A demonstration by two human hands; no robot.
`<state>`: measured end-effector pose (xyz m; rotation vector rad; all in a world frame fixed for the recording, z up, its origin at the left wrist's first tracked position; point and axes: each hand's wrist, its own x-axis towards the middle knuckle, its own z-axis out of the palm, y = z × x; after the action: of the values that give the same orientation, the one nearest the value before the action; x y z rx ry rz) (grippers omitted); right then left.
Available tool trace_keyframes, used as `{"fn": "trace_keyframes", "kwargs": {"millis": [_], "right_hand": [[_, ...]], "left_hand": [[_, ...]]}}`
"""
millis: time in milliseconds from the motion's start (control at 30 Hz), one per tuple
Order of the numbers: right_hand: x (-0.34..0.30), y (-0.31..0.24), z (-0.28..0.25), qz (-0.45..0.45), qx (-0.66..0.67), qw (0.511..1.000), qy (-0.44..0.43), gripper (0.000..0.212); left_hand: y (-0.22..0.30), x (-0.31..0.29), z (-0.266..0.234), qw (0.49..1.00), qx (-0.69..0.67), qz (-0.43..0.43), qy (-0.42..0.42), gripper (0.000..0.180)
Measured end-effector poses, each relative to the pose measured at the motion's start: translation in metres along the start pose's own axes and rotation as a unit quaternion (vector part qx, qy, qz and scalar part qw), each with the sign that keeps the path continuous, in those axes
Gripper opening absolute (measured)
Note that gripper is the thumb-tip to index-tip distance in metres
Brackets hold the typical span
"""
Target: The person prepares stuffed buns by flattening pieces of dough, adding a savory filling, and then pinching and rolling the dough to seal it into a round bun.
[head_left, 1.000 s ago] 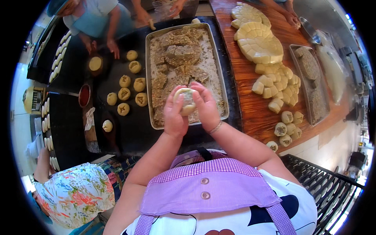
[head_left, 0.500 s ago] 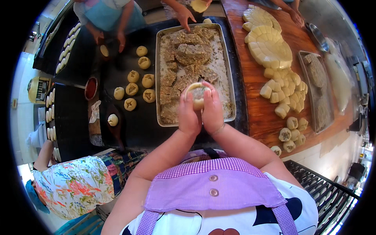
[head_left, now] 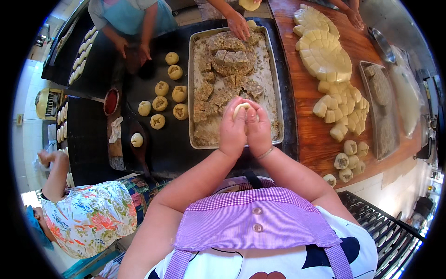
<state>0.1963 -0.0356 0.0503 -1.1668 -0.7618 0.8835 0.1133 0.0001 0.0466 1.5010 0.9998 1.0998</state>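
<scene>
My left hand [head_left: 232, 130] and my right hand [head_left: 259, 129] are cupped together around a piece of pale dough [head_left: 242, 109]. Only the dough's upper edge shows between the thumbs and fingers; the rest is hidden. Both hands are above the near part of a metal tray [head_left: 191, 83]. Crumbly brown filling [head_left: 230, 69] lies in that tray in broken chunks. To the left, several filled dough balls [head_left: 160, 102] sit on the dark table, their tops pinched or partly open.
A co-worker's hand [head_left: 238, 27] reaches over the tray's far edge. Cut dough pieces [head_left: 341, 104] and more filled balls [head_left: 345, 175] lie on the wooden table at right, beside a second tray [head_left: 378, 111]. At left are a red bowl [head_left: 111, 102] and a person in a floral top [head_left: 93, 218].
My hands have closed over the dough, which showed as an open cup with filling inside. The co-worker's hand beyond the tray moved right. The person at left raised an arm.
</scene>
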Motion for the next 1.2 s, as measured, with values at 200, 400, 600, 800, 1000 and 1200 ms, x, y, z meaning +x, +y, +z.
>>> {"fn": "trace_keyframes", "kwargs": {"millis": [200, 400, 600, 800, 1000, 1200], "right_hand": [[-0.008, -0.033, -0.018, 0.035, -0.049, 0.984, -0.166, 0.056], [-0.003, -0.016, -0.025, 0.007, -0.031, 0.989, -0.145, 0.056], [-0.013, -0.014, -0.005, -0.100, -0.090, 0.990, -0.028, 0.034], [-0.006, -0.026, -0.012, 0.055, 0.087, 0.995, -0.006, 0.026], [-0.015, -0.017, 0.000, -0.024, 0.036, 0.998, 0.037, 0.017], [-0.005, -0.022, -0.011, -0.021, -0.051, 0.998, 0.038, 0.020]], "left_hand": [[0.023, -0.006, -0.014, 0.911, -0.370, -0.180, 0.004, 0.046], [0.039, -0.017, 0.002, 0.933, -0.314, -0.173, 0.032, 0.038], [0.029, -0.010, -0.002, 0.999, 0.037, 0.035, 0.006, 0.048], [0.033, -0.004, -0.024, 0.979, -0.033, 0.104, -0.175, 0.070], [0.035, -0.014, -0.012, 0.973, 0.078, 0.201, -0.084, 0.042], [0.037, 0.003, -0.010, 0.965, 0.097, 0.186, -0.160, 0.048]]}}
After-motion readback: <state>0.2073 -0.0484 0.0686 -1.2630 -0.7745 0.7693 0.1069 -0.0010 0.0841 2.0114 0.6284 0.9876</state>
